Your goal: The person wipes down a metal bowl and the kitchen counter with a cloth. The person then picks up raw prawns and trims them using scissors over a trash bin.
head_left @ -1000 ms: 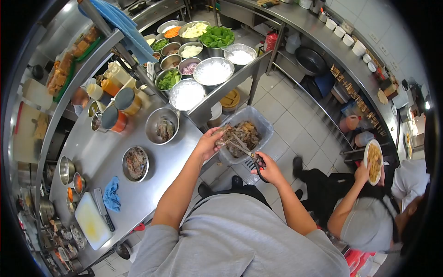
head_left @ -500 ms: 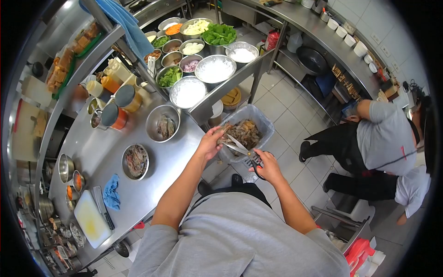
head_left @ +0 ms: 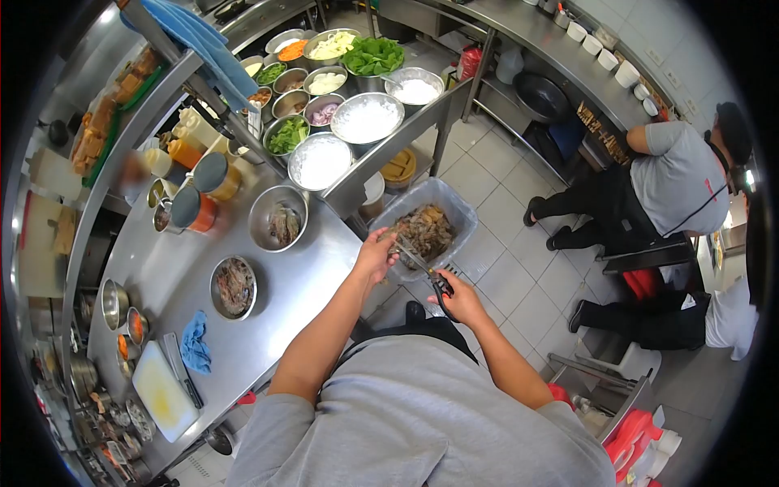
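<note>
My left hand (head_left: pixel 376 256) is closed on a shrimp (head_left: pixel 392 237), mostly covered by the fingers. In my right hand (head_left: pixel 461 299) is a pair of scissors (head_left: pixel 417 261) with dark handles; the blades lie close together, tips at the shrimp. Both hands are over the near edge of a plastic-lined bin (head_left: pixel 464 219) holding a heap of brownish shrimp or shrimp scraps (head_left: pixel 428 230). On the steel table to the left, one metal bowl (head_left: pixel 253 302) contains shrimp, and a second metal bowl (head_left: pixel 302 213) has a smaller pile of them.
A cutting board (head_left: pixel 162 394), a knife (head_left: pixel 183 369) and a blue cloth (head_left: pixel 195 342) lie on the steel table (head_left: pixel 280 325). Bowls of leafy greens (head_left: pixel 372 56) and white powder (head_left: pixel 367 118) stand on the raised shelf. Two co-workers (head_left: pixel 677 183) are at the right.
The scissor blades have gone from spread to nearly together. My view has shifted slightly. At the right, one co-worker has straightened and the two stand farther apart.
</note>
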Available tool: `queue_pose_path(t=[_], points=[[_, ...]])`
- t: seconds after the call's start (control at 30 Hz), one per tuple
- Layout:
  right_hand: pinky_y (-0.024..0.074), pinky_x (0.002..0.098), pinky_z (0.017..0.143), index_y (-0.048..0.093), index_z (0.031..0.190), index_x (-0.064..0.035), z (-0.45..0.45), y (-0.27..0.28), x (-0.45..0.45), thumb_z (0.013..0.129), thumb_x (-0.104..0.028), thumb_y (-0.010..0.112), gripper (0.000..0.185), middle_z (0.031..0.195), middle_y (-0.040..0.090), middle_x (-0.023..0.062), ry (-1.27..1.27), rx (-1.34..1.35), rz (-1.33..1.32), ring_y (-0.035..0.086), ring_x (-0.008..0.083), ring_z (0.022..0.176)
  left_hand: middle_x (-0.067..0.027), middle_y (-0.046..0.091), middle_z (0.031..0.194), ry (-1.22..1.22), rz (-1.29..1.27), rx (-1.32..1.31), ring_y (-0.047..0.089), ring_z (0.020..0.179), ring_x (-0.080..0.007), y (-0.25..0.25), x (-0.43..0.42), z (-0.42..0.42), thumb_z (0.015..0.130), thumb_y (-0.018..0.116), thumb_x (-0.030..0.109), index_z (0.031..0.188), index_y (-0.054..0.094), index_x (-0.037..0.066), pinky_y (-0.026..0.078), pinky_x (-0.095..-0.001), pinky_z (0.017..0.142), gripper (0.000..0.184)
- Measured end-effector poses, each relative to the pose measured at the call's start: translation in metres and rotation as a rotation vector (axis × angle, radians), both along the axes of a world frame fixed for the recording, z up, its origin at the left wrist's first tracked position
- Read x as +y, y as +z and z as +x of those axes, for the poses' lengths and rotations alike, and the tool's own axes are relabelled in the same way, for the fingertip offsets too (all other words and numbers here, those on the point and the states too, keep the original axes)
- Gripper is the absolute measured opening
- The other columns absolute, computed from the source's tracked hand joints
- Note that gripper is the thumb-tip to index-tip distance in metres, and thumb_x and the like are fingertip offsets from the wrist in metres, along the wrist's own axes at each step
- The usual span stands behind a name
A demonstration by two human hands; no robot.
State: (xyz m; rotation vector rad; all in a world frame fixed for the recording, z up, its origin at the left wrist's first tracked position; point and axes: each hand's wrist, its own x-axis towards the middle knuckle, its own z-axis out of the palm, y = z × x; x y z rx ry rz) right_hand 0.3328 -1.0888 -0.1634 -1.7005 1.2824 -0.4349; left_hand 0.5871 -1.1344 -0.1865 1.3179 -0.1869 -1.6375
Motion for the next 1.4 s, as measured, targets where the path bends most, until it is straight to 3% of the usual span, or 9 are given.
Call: queue_pose_path(t=[0.23,0.33,0.43,0.5,0.63,0.83,1.0,1.13,1.4], points=[[0.0475,0.0318,0.066,0.057,0.135,-0.0137,-0.004,-0.006,0.004,0.074,-0.037,0.088,0.073,0.075,0.057,0.0045,-0.041,0.03,0.133,0.053,0.0176,0.069,-0.0083,0.061,0.107,-0.063,0.071,-0.02,0.056,0.06,-0.0162,-0.015,-0.004,0.0,0.096,0.065,0.016,0.141,0.04,0.011,0.043,-0.0261,0.047,0.052],[0.0481,0.0324,0.069,0.056,0.136,-0.0129,-0.007,-0.007,0.004,0.073,-0.035,0.088,0.074,0.082,0.061,0.0065,-0.038,0.054,0.176,0.055,0.0188,0.072,-0.0099,0.061,0.107,-0.088,0.095,-0.045,0.056,0.058,-0.0167,-0.01,-0.003,-0.002,0.096,0.066,0.016,0.141,0.039,0.01,0.045,-0.0261,0.046,0.053],[0.0495,0.0351,0.075,0.055,0.137,-0.0114,-0.012,-0.005,0.003,0.069,-0.037,0.09,0.08,0.094,0.064,0.0105,-0.029,0.032,0.014,0.059,0.0223,0.08,-0.0106,0.061,0.107,-0.079,0.105,-0.09,0.057,0.058,-0.0163,-0.006,-0.002,-0.003,0.097,0.064,0.017,0.141,0.039,0.01,0.046,-0.0254,0.046,0.051],[0.0506,0.0389,0.086,0.054,0.137,-0.0077,-0.016,0.008,0.001,0.07,-0.036,0.088,0.081,0.114,0.064,0.0161,-0.011,0.205,-0.11,0.063,0.0271,0.095,-0.0051,0.059,0.089,0.038,0.043,-0.127,0.054,0.057,-0.0145,-0.004,-0.004,-0.002,0.097,0.064,0.018,0.141,0.039,0.012,0.042,-0.025,0.046,0.051],[0.0504,0.0399,0.087,0.052,0.138,-0.0068,-0.02,0.019,0.001,0.066,-0.042,0.089,0.088,0.11,0.064,0.0158,-0.035,0.19,-0.11,0.063,0.0282,0.094,-0.0045,0.058,0.09,0.085,-0.018,-0.115,0.055,0.058,-0.0146,-0.001,-0.003,0.005,0.097,0.064,0.018,0.142,0.039,0.013,0.043,-0.0248,0.047,0.051],[0.0513,0.0394,0.088,0.052,0.139,-0.0069,-0.014,0.007,0.002,0.065,-0.043,0.09,0.09,0.12,0.062,0.0165,0.001,0.151,-0.067,0.063,0.028,0.095,-0.0026,0.057,0.09,0.09,-0.035,-0.015,0.054,0.06,-0.0143,0.005,-0.002,0.002,0.097,0.064,0.018,0.139,0.042,0.015,0.042,-0.0243,0.048,0.048],[0.0527,0.0372,0.085,0.052,0.139,-0.008,-0.007,0.006,0.004,0.067,-0.041,0.089,0.087,0.126,0.06,0.0165,0.021,0.044,-0.02,0.062,0.0271,0.094,-0.0032,0.062,0.1,0.037,-0.052,0.082,0.056,0.067,-0.0153,0.006,0.003,0.001,0.097,0.064,0.019,0.138,0.044,0.015,0.043,-0.0248,0.051,0.046],[0.0527,0.0358,0.083,0.053,0.138,-0.01,-0.007,0.008,0.005,0.068,-0.04,0.089,0.085,0.125,0.06,0.0164,0.017,0.026,0.009,0.062,0.0261,0.091,-0.003,0.062,0.099,0.051,-0.047,0.096,0.055,0.068,-0.0149,0.008,0.004,0.001,0.097,0.065,0.018,0.137,0.044,0.015,0.044,-0.0251,0.052,0.045],[0.0511,0.036,0.072,0.059,0.131,-0.0083,-0.01,-0.002,0.007,0.073,-0.041,0.087,0.073,0.083,0.067,0.016,-0.038,0.009,0.067,0.063,0.0277,0.073,-0.0066,0.062,0.098,0.117,-0.014,-0.021,0.057,0.058,-0.0149,0.004,0.003,-0.019,0.099,0.062,0.016,0.139,0.04,0.012,0.043,-0.024,0.046,0.046]])
